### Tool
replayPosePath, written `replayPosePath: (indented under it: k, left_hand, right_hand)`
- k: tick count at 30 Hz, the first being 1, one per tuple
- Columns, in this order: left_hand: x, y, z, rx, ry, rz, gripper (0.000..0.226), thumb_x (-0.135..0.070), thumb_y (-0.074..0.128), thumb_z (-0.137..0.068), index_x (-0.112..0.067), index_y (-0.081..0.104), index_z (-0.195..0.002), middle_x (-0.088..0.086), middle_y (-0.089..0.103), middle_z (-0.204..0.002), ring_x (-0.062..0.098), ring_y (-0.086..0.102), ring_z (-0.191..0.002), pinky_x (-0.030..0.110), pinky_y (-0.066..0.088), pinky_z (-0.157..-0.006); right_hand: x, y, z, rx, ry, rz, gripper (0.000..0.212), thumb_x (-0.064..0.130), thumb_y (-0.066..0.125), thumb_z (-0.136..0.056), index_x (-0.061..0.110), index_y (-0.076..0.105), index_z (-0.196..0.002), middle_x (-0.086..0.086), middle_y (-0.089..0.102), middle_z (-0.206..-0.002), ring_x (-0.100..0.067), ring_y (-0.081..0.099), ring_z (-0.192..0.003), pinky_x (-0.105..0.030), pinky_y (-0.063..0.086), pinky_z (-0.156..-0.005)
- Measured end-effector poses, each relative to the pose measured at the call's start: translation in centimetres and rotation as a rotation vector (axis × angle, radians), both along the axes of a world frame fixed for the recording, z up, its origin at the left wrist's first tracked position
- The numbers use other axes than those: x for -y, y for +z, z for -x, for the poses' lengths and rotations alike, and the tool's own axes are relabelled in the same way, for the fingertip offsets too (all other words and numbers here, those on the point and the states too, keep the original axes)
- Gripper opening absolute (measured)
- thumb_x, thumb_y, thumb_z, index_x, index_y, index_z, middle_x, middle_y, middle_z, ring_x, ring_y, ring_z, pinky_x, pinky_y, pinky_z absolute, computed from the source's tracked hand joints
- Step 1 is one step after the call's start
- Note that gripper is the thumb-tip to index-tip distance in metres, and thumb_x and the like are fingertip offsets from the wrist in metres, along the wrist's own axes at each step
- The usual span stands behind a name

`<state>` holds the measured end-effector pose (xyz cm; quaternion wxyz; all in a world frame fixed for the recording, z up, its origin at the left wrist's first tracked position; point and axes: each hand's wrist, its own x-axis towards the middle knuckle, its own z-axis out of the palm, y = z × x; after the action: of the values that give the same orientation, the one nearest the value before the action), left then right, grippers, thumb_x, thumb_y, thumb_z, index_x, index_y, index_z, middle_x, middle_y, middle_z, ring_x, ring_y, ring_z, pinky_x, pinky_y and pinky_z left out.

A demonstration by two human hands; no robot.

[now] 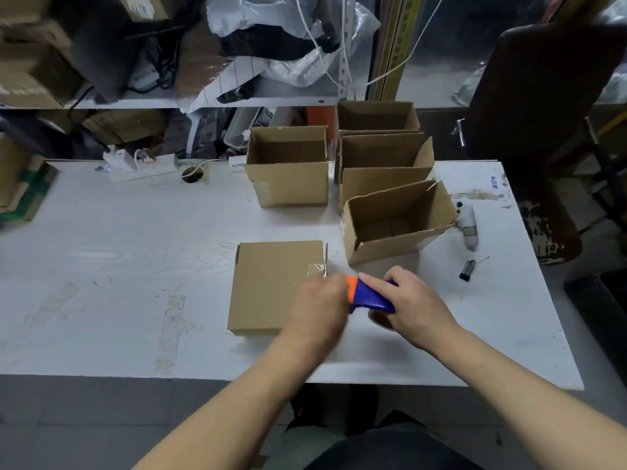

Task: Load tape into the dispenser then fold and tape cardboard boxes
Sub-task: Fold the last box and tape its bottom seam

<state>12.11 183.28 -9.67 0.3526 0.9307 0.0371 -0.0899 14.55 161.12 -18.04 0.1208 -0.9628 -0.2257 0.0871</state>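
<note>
- The blue-and-orange tape dispenser (369, 295) sits under the right hand (412, 305), whose fingers curl over its blue body and grip it.
- Its orange end points at the left hand (320, 305), which is blurred; I cannot tell how its fingers lie.
- The closed cardboard box (271, 286) lies flat under the left fingers, crumpled tape (318, 269) just beyond them.
- An open box (397, 220) stands past the right fingers on the white table (118, 266).
</note>
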Motion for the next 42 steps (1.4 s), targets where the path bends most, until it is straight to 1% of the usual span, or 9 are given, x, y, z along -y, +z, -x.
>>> replayPosePath:
  k: [3,5,8,14,19,24,29,35,42]
  left_hand:
    - [1.4,0.3,-0.7,0.222,-0.272,-0.197,0.019,-0.008,0.073,-0.078,-0.014,0.056,-0.07,0.008,0.06,-0.057,0.03,0.055,-0.05,0.029,0.023,-0.05]
    - [0.3,0.4,-1.6,0.186,-0.131,-0.278,0.017,-0.023,0.067,-0.097,-0.014,0.066,-0.083,0.008,0.071,-0.075,0.031,0.064,-0.068,0.036,0.043,-0.055]
    - [-2.1,0.2,-2.0,-0.103,0.039,0.101,0.024,-0.031,0.059,-0.105,-0.02,0.073,-0.088,-0.005,0.078,-0.083,0.017,0.072,-0.08,0.035,0.058,-0.077]
    - [-3.3,-0.4,-1.8,-0.25,0.163,0.487,0.021,-0.021,0.065,-0.103,-0.005,0.073,-0.093,0.005,0.08,-0.082,0.026,0.076,-0.081,0.014,0.052,-0.069]
    - [-4.2,-0.9,-1.6,-0.246,0.193,0.603,0.02,-0.021,0.068,-0.101,-0.004,0.074,-0.093,0.008,0.08,-0.083,0.019,0.075,-0.075,0.014,0.052,-0.07]
    - [-4.7,-2.0,-0.8,-0.251,0.255,0.632,0.022,-0.023,0.068,-0.101,-0.008,0.075,-0.086,0.011,0.079,-0.082,0.012,0.074,-0.07,0.014,0.047,-0.063]
    - [-4.0,-5.7,0.8,-0.249,0.346,0.429,0.024,-0.032,0.07,-0.099,-0.018,0.076,-0.08,-0.005,0.079,-0.076,0.015,0.076,-0.074,0.031,0.056,-0.078]
    - [-2.0,-9.5,2.6,0.228,0.128,-0.271,0.039,-0.043,0.049,-0.1,-0.015,0.065,-0.077,0.008,0.063,-0.056,0.036,0.06,-0.05,0.034,0.042,-0.046]
    - [-2.3,-12.1,2.3,0.392,0.031,-0.455,0.035,-0.034,0.046,-0.099,-0.015,0.051,-0.07,0.008,0.052,-0.054,0.032,0.053,-0.048,0.035,0.038,-0.045]
  right_hand:
    - [-0.2,-0.7,-1.0,-0.284,-0.181,0.129,0.065,0.025,0.075,-0.091,0.036,0.049,-0.149,-0.001,0.054,-0.117,-0.022,0.055,-0.107,-0.032,0.052,-0.085]
    - [0.9,-1.5,-1.5,-0.494,-0.307,-0.072,0.061,0.022,0.075,-0.09,0.036,0.056,-0.146,0.003,0.052,-0.112,-0.015,0.057,-0.099,-0.025,0.048,-0.082]
    - [1.8,-3.1,-1.3,-0.632,-0.45,-0.266,0.059,0.018,0.077,-0.086,0.033,0.062,-0.142,0.003,0.051,-0.11,-0.012,0.058,-0.092,-0.021,0.047,-0.08]
    - [1.1,-3.6,-1.7,-0.541,-0.492,-0.021,0.051,0.029,0.07,-0.088,0.027,0.057,-0.138,-0.004,0.052,-0.128,-0.027,0.047,-0.122,-0.039,0.048,-0.103]
    - [-5.3,3.2,-1.2,-0.716,-0.347,-1.036,0.034,0.029,0.065,-0.099,0.026,0.068,-0.133,0.011,0.065,-0.137,-0.004,0.056,-0.13,-0.023,0.044,-0.111]
    - [-8.2,2.7,-1.4,-1.089,-0.401,-1.171,0.019,0.023,0.072,-0.096,0.011,0.072,-0.111,-0.01,0.074,-0.109,-0.022,0.068,-0.105,-0.031,0.053,-0.09]
    - [-7.6,0.7,0.0,-1.072,-0.707,-1.132,0.013,0.01,0.085,-0.083,0.008,0.076,-0.093,-0.01,0.074,-0.084,-0.021,0.069,-0.08,-0.031,0.051,-0.068]
    - [-8.8,-1.3,2.1,-0.844,-0.873,-1.123,0.008,0.008,0.07,-0.097,0.004,0.074,-0.093,-0.007,0.07,-0.075,-0.015,0.062,-0.072,-0.027,0.048,-0.068]
    - [-10.7,-4.4,3.2,-0.616,-0.877,-0.908,0.015,0.022,0.063,-0.102,0.021,0.068,-0.089,0.004,0.068,-0.079,-0.011,0.059,-0.073,-0.026,0.05,-0.07]
